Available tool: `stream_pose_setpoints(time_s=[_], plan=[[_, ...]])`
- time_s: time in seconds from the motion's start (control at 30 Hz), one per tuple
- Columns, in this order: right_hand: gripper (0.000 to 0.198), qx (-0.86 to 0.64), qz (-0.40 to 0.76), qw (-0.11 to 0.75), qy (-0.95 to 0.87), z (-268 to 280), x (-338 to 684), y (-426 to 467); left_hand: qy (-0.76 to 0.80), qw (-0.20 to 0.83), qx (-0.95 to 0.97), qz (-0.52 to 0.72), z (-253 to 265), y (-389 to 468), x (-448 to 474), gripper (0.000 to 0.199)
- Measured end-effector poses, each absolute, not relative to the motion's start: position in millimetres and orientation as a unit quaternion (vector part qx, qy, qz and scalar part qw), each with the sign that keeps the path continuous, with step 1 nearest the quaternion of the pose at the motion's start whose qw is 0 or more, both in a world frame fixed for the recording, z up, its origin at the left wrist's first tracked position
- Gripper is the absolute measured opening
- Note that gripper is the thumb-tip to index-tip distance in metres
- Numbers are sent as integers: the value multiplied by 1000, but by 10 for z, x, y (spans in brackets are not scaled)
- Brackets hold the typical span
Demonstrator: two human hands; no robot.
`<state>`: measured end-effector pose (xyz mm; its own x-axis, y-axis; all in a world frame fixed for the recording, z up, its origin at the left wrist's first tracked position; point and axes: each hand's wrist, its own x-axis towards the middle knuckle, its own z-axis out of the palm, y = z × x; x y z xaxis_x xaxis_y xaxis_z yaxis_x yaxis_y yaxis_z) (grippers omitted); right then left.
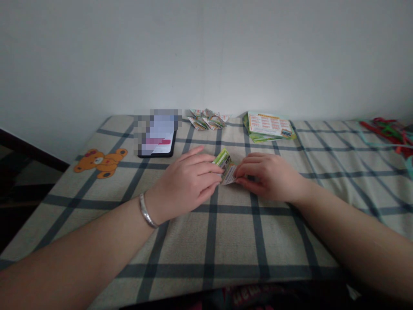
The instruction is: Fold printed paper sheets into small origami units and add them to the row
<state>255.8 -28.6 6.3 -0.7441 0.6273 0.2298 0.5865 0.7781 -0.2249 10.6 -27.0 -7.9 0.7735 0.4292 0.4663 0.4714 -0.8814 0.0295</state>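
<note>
your left hand (190, 178) has its fingers closed on the left edge of the small folded paper (227, 168), and your right hand (269, 176) pinches its right edge between thumb and fingers. the paper sits between both hands, over the checked cloth (232, 241), its crease tilted; whether it touches the cloth is hard to tell. if one hand pulls harder than the other, the crease could skew or the thin paper could tear. gripping loosely might let it spring open. the cloth is soft and wrinkled, so pressing there may give an uneven fold. beyond, a sweep of your left fingers could nudge the phone (165, 148); a longer reach could scatter the folded pieces (208, 120) or the card stack (271, 127).
</note>
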Motion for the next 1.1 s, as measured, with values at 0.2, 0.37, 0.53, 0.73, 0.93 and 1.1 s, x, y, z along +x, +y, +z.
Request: stream_pose_setpoints(time_s=[0.2,0.37,0.53,0.73,0.93,1.1], plan=[[17,-339,69,150,-926,52,2581,-262,-217,48,-946,-235,-109,-245,109,18],[18,-331,95,126,-930,111,2635,-263,-211,23,-953,-218,-128,-251,100,19],[17,-337,97,137,-927,137,2675,-250,-213,-37,-958,-188,-151,-233,85,21],[16,-338,145,123,-922,89,2685,-199,-225,-1,-960,-165,-150,-259,92,22],[16,-446,144,144,-871,27,2584,-236,-229,18,-962,-148,-102,-291,112,22],[18,-518,152,150,-828,-11,2501,-250,-232,38,-962,-139,-88,-305,124,22]])
